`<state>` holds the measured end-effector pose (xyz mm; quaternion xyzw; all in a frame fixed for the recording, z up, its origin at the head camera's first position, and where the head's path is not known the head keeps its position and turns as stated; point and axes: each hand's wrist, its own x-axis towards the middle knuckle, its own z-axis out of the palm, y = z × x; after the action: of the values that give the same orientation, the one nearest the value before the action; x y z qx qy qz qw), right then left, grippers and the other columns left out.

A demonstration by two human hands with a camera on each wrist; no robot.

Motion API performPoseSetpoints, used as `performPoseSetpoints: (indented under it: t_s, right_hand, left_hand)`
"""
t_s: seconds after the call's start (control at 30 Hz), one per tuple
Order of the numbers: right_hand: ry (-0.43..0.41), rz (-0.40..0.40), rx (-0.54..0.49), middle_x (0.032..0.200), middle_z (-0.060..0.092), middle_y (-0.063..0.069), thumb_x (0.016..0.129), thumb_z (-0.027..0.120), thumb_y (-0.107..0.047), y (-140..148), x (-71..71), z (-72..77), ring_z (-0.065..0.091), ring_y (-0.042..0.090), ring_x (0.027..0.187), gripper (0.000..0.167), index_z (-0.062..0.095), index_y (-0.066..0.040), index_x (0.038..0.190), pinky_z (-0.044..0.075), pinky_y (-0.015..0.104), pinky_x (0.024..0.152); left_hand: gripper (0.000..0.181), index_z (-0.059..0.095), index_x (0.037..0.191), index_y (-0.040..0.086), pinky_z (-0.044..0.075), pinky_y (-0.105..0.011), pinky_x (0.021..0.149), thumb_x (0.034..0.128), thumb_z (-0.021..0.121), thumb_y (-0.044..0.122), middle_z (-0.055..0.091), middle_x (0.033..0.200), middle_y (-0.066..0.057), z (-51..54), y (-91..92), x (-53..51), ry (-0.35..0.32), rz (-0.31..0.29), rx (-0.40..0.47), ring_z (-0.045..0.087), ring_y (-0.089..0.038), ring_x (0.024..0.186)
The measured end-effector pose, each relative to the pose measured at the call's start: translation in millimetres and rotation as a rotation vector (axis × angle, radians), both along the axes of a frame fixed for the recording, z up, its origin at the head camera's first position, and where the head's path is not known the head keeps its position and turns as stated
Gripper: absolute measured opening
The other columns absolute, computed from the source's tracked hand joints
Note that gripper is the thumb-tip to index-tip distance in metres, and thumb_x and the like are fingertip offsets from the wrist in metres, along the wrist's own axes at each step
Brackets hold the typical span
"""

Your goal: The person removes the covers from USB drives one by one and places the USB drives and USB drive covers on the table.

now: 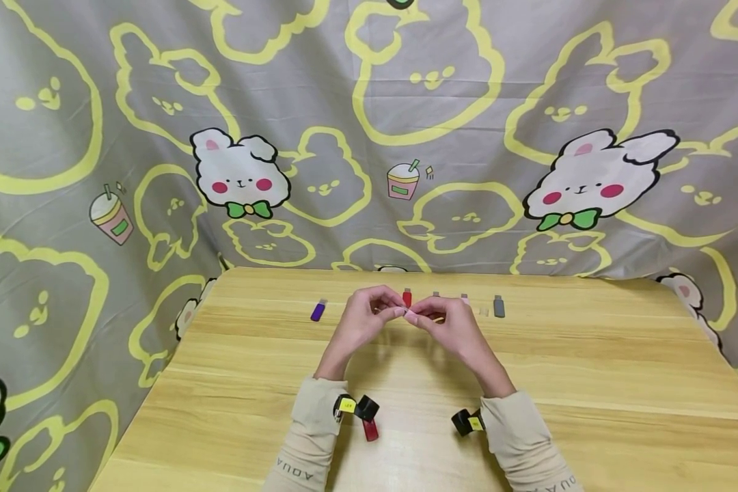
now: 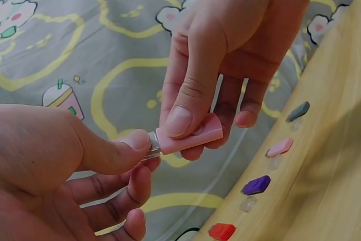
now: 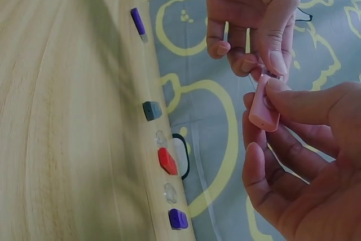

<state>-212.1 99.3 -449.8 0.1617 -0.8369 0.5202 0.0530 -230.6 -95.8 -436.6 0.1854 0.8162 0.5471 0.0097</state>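
Both hands meet above the far part of the table, around a pink USB flash drive (image 2: 192,138). My left hand (image 1: 366,316) pinches its clear cap (image 2: 152,146) at the connector end between thumb and index finger. My right hand (image 1: 447,326) grips the pink body with thumb on top and fingers beneath. The left wrist view shows the cap around the metal plug, partly behind the left thumb. The remaining fingers of both hands are loosely bent. From the head view, the fingertips hide most of the drive.
Along the far table edge lie a purple drive (image 1: 318,311), a red drive (image 1: 407,296), a grey drive (image 1: 499,306) and, in the left wrist view, another pink drive (image 2: 280,147). Clear caps (image 3: 170,193) lie between some. A red object (image 1: 370,429) lies by the left wrist camera. Patterned cloth (image 1: 320,205) hangs behind.
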Motion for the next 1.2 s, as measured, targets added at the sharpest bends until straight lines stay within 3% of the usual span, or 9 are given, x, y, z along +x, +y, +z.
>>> performPoseSetpoints:
  t_s: [0.13,0.27,0.5,0.6,0.7,0.8,1.0,1.2]
  right_hand:
    - [-0.001,-0.011,0.004,0.09,0.076,0.004,0.093,0.078,-0.014,-1,1.0,1.3,0.071,0.017,0.079,0.009,0.079,-0.006,0.097,0.057,0.027,0.067]
    - [-0.014,-0.013,0.032,0.091,0.076,0.004,0.094,0.077,-0.016,0,1.3,2.0,0.072,0.019,0.082,0.01,0.079,-0.007,0.098,0.058,0.031,0.07]
    - [-0.061,-0.098,0.115,0.093,0.075,0.004,0.095,0.077,-0.016,19,-1.2,0.3,0.07,0.02,0.086,0.008,0.078,-0.008,0.097,0.056,0.03,0.072]
    - [-0.073,-0.115,0.071,0.092,0.076,0.007,0.095,0.076,-0.014,28,-2.9,1.4,0.069,0.021,0.082,0.01,0.077,-0.005,0.1,0.054,0.027,0.069]
    - [-0.074,-0.117,0.048,0.095,0.075,0.01,0.097,0.073,-0.013,30,-3.4,2.1,0.068,0.022,0.082,0.017,0.075,-0.003,0.109,0.053,0.026,0.068]
    - [-0.076,-0.114,0.048,0.101,0.074,0.014,0.099,0.069,-0.012,31,-3.5,1.5,0.068,0.024,0.086,0.024,0.072,-0.001,0.12,0.053,0.026,0.07]
    - [-0.128,-0.118,0.03,0.102,0.073,0.014,0.099,0.069,-0.011,30,-4.8,-3.4,0.069,0.024,0.088,0.023,0.07,-0.001,0.121,0.054,0.027,0.072]
    - [-0.139,-0.112,0.01,0.101,0.074,0.014,0.098,0.069,-0.009,28,-5.4,-4.5,0.07,0.024,0.085,0.023,0.07,0.0,0.12,0.055,0.026,0.07]
  left_hand:
    - [0.005,0.075,0.096,0.005,0.048,-0.024,0.065,0.0919,0.075,0.002,0.072,0.088,-0.004,1.7,-0.3,0.8,-0.007,0.02,-0.01,0.063,-0.02,0.077]
    - [0.004,0.075,0.097,0.005,0.048,-0.023,0.065,0.0928,0.075,0.004,0.071,0.089,-0.004,3.7,-2.8,1.7,-0.011,0.033,-0.016,0.062,-0.017,0.076]
    - [0.004,0.073,0.093,-0.001,0.048,-0.021,0.062,0.0901,0.076,-0.003,0.069,0.085,-0.01,14.9,-27.8,3.9,0.093,0.229,0.112,0.06,-0.015,0.073]
    - [0.004,0.074,0.094,0.0,0.046,-0.022,0.062,0.0908,0.076,-0.001,0.07,0.086,-0.009,15.0,-35.0,2.0,0.069,0.198,0.085,0.061,-0.015,0.074]
    - [0.004,0.075,0.096,0.003,0.049,-0.025,0.067,0.0925,0.076,0.005,0.073,0.089,-0.006,13.0,-36.6,-1.1,0.05,0.133,-0.012,0.065,-0.015,0.078]
    - [0.005,0.075,0.095,0.005,0.05,-0.029,0.072,0.0932,0.076,0.008,0.075,0.091,-0.003,11.7,-36.4,-2.3,0.036,0.114,-0.085,0.067,-0.016,0.082]
    - [0.005,0.075,0.095,0.002,0.049,-0.029,0.07,0.0927,0.076,0.006,0.075,0.091,-0.003,8.8,-37.6,-3.4,0.014,0.103,-0.107,0.066,-0.018,0.082]
    - [0.005,0.075,0.097,0.002,0.051,-0.03,0.073,0.093,0.074,0.004,0.073,0.091,-0.002,0.1,-33.0,-3.1,-0.044,0.019,-0.15,0.064,-0.017,0.082]
